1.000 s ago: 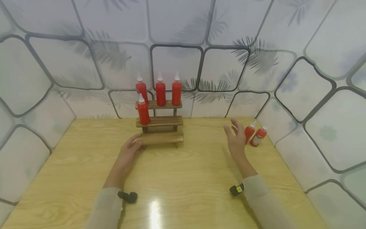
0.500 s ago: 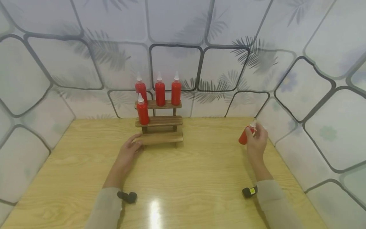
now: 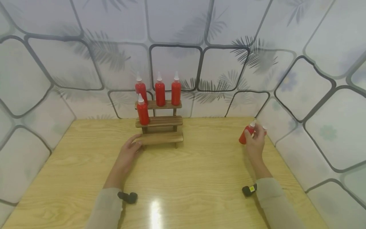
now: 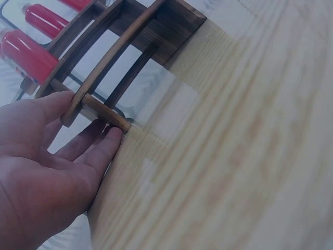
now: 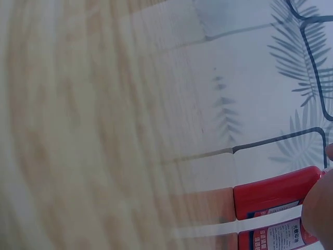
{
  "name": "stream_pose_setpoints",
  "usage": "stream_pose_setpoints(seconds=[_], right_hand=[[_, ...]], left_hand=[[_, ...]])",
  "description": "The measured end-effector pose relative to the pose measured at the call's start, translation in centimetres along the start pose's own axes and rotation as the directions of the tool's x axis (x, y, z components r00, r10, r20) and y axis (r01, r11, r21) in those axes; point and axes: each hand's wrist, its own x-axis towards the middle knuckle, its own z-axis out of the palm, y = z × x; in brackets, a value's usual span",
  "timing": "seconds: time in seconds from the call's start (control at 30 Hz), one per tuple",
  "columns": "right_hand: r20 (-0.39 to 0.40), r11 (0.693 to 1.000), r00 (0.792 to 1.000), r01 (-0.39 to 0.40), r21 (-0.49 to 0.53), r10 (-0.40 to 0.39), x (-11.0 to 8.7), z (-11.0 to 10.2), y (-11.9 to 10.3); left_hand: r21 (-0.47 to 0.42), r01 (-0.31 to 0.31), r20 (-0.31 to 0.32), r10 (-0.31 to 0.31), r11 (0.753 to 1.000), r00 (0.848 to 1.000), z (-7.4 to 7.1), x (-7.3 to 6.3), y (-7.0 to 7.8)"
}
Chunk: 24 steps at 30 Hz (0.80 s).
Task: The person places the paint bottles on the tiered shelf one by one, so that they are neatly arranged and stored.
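Nearest, the left hand [image 3: 130, 150] grips the near left end of a wooden stand [image 3: 161, 138], its thumb over the lowest step and its fingertips against the leg. Off to the right, the right hand [image 3: 255, 145] has its thumb and fingers closed on the upper part of a red bottle [image 3: 243, 137], which stands on the table [image 3: 188, 178]. That bottle looks like smooth, glossy plastic, probably light enough for one hand, a little slippery, and likely to give if squeezed; the shoulder below the white cap seems the sound place to hold it, leaving the thin nozzle alone. A second bottle [image 3: 265, 131] stands just beside it, partly hidden by the hand. Farther back, one bottle [image 3: 143, 113] is on the middle step and three bottles [image 3: 160, 94] line the top step, before the patterned wall [image 3: 177, 66]. A second ago the right hand was left of the two table bottles, fingers spread; now it is on one, while the left hand and stand look unchanged.
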Motion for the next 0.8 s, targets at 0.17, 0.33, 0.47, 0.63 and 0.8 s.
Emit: stream_pose_setpoints(seconds=[0.17, 0.33, 0.47, 0.63, 0.8], right_hand=[[0.013, 0.997, 1.000, -0.024, -0.073, 0.025, 0.2, 0.0, 0.0], [0.024, 0.991, 0.999, -0.034, -0.133, 0.038, 0.9, 0.1, 1.3], [0.026, 0.989, 0.998, -0.046, -0.137, 0.050, 1.6, 0.2, 2.7], [0.037, 0.991, 0.997, -0.065, -0.117, 0.069, 2.0, 0.3, 3.2], [0.039, 0.987, 0.997, -0.066, -0.148, 0.072, 2.4, 0.6, 3.2]], left_hand=[[-0.001, 0.002, -0.004, -0.002, 1.000, 1.000, 0.0, 0.1, 0.0], [-0.007, -0.004, 0.001, 0.004, 1.000, 1.000, 0.1, 0.0, -0.1], [-0.008, -0.004, 0.003, 0.004, 1.000, 1.000, 0.1, -0.1, -0.1], [-0.001, -0.011, 0.010, 0.011, 1.000, 1.000, -0.1, 0.0, -0.1], [0.001, -0.014, 0.014, 0.014, 1.000, 1.000, 0.0, 0.1, -0.2]])
